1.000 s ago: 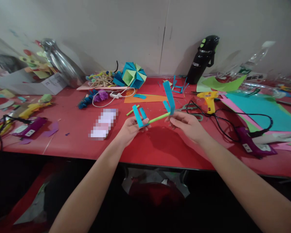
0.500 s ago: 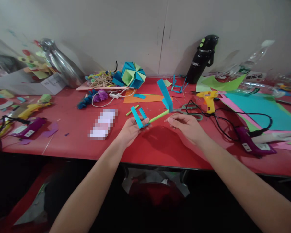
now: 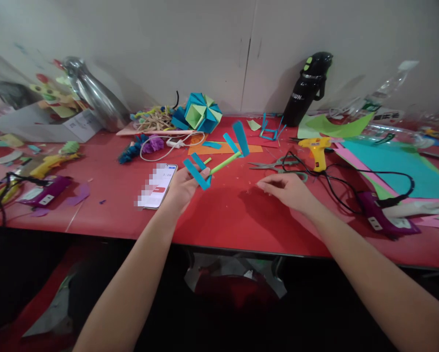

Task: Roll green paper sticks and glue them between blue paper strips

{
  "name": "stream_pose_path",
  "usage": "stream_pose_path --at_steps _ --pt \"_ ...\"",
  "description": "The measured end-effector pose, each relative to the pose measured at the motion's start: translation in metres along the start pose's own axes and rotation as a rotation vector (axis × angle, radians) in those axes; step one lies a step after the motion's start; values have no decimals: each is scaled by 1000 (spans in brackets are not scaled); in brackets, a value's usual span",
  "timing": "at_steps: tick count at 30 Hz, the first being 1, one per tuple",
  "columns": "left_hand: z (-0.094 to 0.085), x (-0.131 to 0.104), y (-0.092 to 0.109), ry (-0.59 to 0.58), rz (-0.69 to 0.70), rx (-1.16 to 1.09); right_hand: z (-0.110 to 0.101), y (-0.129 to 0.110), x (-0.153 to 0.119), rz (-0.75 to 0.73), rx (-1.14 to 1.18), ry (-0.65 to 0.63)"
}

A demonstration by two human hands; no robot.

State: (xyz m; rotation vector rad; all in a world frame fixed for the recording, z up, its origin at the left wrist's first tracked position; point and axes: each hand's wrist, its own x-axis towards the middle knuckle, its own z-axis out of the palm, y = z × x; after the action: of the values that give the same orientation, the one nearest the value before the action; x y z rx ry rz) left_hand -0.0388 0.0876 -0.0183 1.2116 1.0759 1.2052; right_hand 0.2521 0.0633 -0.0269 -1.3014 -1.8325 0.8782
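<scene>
Closest to the person, the bare red front of the bench (image 3: 223,230) lies below both hands. The left hand (image 3: 186,187) grips a paper piece between thumb and fingers, holding it above the bench. This piece has a thin green rod (image 3: 225,164), with a blue folded strip (image 3: 204,182) at the near end and another blue folded strip (image 3: 241,139) at the far end. The right hand (image 3: 283,188) is well apart from it, its thumb and fingertips drawn near together; whether something thin is between them, I cannot tell.

For good handling, I think the pinch should be light and close to the near joint, because the rod looks like rolled paper and may flatten. The folded arms are better left untouched, so that their angles can be compared.

Beside the left hand is a phone (image 3: 160,188). Farther, the grey scissors (image 3: 269,166) and the yellow glue gun (image 3: 318,155) lie beyond the right hand. Behind stand a small blue frame (image 3: 269,134) and a black flask (image 3: 303,95).
</scene>
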Motion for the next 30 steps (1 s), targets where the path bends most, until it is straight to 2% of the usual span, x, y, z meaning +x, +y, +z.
stream_pose_path --at_steps 4,11,15,20,30 --pt "5 -1 -3 0 1 114 15 5 0 -127 -199 11" --pt "12 -4 -8 19 -21 140 37 7 0 -223 -312 23" --pt "13 -3 -12 1 -23 155 37 6 -2 -269 -433 1" --pt "14 -3 -10 2 2 194 34 5 -3 -204 -361 -21" --pt "16 -5 -8 4 23 233 31 2 -1 -250 -326 107"
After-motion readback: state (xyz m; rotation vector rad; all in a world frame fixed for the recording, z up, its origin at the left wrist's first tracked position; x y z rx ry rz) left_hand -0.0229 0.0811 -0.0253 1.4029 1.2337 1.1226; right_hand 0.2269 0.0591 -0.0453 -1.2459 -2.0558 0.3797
